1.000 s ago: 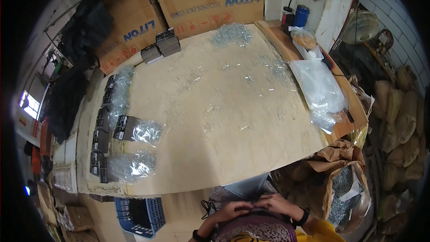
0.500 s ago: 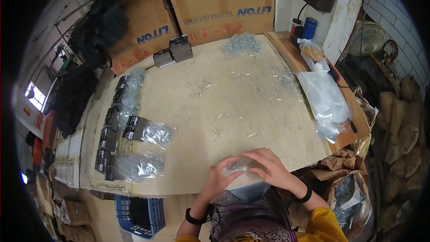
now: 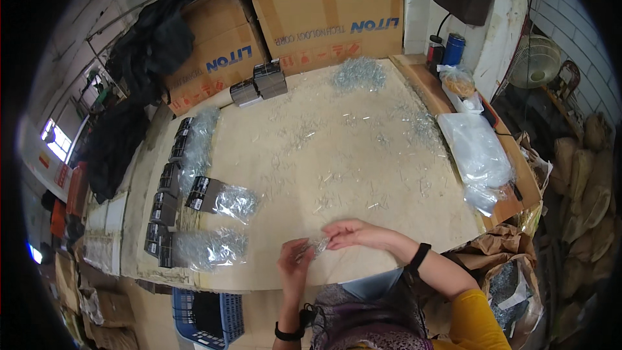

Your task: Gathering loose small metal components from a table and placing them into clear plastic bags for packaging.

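Note:
Over the near edge of the table [image 3: 278, 181], my left hand [image 3: 295, 264] is closed, its fingers gripping one side of a small clear plastic bag [image 3: 318, 246]. My right hand [image 3: 353, 233] pinches the bag's other side, palm turned inward. What the bag holds is too small and shiny to make out. Loose thin metal pins [image 3: 372, 205] lie scattered just beyond my hands. To their left rest filled clear bags [image 3: 223, 249] with dark printed header cards [image 3: 165, 248].
A heap of pins [image 3: 359, 74] sits at the back, before large cardboard boxes [image 3: 330, 16]. On the right ledge lies a stack of clear bags [image 3: 476, 155]. Below the table stand a blue basket [image 3: 227, 317] and, at right, a paper sack [image 3: 528, 311] of metal pieces.
Both hands have moved left with the small bag. My right hand has turned more sideways, its forearm now reaching across from the right. The whole view has shifted slightly.

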